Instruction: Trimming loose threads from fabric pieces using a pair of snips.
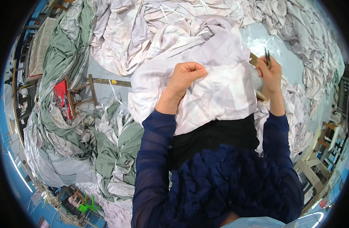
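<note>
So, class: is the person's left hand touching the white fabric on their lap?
Touching. The head view shows the left hand closed in a fist, pinching a fold of the white fabric between its fingers, with no gap visible.

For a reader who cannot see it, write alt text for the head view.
A person's left hand pinches the edge of a pale white cloth spread over their lap, while the right hand holds small dark snips. Heaps of white and green fabric surround them.

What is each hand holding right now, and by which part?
The left hand pinches a fold at the top edge of the pale white fabric sheet. The right hand holds small dark scissors by the handle end.
</note>
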Demonstrator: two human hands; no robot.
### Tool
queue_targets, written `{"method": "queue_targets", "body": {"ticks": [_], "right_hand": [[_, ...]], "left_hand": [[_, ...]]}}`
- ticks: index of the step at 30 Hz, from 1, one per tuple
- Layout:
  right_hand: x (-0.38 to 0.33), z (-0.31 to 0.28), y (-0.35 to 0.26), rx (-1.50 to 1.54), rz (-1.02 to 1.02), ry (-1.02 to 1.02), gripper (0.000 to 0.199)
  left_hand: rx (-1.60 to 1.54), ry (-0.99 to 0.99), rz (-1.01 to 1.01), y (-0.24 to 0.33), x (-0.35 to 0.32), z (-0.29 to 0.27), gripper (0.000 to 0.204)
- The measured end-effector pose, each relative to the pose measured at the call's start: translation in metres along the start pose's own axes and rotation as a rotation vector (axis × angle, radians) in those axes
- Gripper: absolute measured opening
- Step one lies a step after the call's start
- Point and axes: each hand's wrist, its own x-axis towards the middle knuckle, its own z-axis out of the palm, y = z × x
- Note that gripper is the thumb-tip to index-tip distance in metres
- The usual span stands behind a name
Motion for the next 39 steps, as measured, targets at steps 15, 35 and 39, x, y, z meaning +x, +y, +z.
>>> {"method": "queue_targets", "body": {"ticks": [15,35,39], "right_hand": [[-0.062,0.083,-0.027,-0.379,-0.47,0.01,0.022],[-0.046,0.054,-0.019,-0.219,-0.119,0.117,0.017],[-0.037,0.059,-0.031,-0.468,-0.41,-0.042,0.026]], "left_hand": [[0.054,-0.057,-0.056,0.0,0.005,0.006,0.018],[-0.039,0.003,-0.068,-0.006,0.01,0.004,0.005],[-0.004,-0.003,-0.098,-0.006,0.01,0.006,0.006]]}}
